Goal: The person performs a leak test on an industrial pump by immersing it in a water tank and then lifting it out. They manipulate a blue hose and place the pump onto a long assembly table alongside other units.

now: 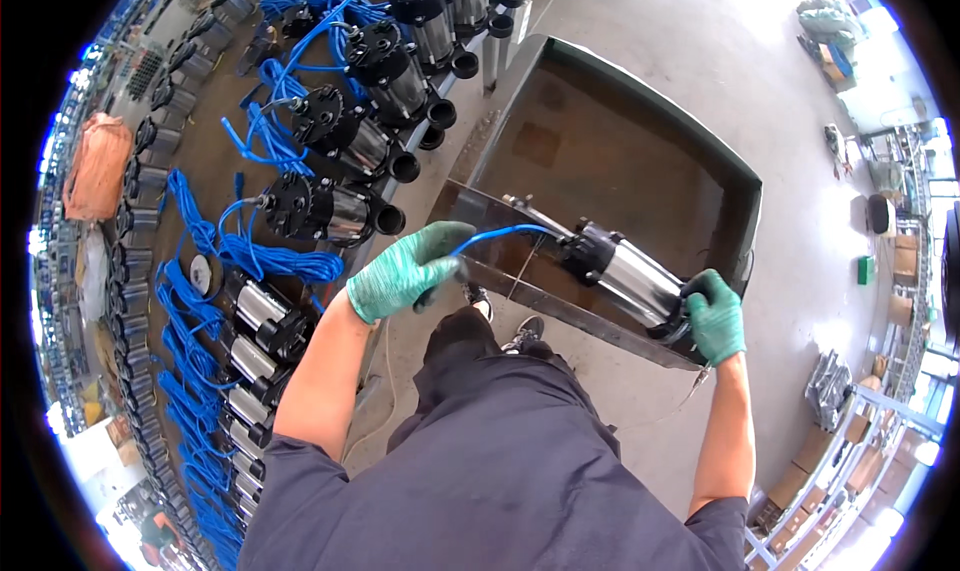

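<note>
A submersible pump (640, 283) with a shiny steel body and black ends lies tilted over the near edge of a water tank (622, 345). Green gloves cover both hands. Closed around the pump's lower right end is my right hand (716, 319). A blue cable (507, 231) runs from the pump's upper left end to my left hand (400, 271), whose fingers pinch it. Slightly blurred, that hand hovers left of the tank's near corner. A thin metal rod (540, 215) sticks out from the pump's upper left end.
Left of me, a bench carries a row of similar pumps (345, 211) with black outlets, bundled blue cables (270, 256) and several steel cylinders (250, 356). Brown water (610, 141) fills the tank. Shelves with cardboard boxes (860, 476) line the right side. My shoes (525, 331) stand close to the tank.
</note>
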`<state>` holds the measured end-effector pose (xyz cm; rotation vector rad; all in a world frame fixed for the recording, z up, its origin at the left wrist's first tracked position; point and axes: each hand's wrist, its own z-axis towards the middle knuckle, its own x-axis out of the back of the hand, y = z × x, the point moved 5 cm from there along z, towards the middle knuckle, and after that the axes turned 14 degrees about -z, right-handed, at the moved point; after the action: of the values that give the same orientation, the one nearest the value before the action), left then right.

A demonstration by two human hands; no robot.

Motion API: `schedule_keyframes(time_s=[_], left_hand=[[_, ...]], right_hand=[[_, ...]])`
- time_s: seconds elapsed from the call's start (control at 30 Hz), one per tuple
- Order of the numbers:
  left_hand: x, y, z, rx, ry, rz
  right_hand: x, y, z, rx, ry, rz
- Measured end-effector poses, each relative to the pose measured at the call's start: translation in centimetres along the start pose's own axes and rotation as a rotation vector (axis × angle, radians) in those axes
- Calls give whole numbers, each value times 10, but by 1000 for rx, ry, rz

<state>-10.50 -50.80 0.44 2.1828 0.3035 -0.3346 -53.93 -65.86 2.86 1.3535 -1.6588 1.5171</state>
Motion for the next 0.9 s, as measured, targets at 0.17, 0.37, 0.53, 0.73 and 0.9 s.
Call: schedule_keyframes(time_s=[0.17, 0.37, 0.53, 0.73, 0.9], left_hand=[[-20, 20, 76, -579, 86, 564], [-35, 14, 179, -879, 133, 885], [-23, -16, 239, -468, 155, 1220], [-25, -11, 247, -282, 257, 1235], [-23, -11, 255, -155, 309, 1231]], right_hand=[[42, -3, 26, -52, 47, -236], [6, -4, 90, -57, -2, -515], [-53, 11, 136, -112, -169, -627], [-106, 34, 164, -130, -180, -584], [-139, 45, 182, -68, -67, -542]])
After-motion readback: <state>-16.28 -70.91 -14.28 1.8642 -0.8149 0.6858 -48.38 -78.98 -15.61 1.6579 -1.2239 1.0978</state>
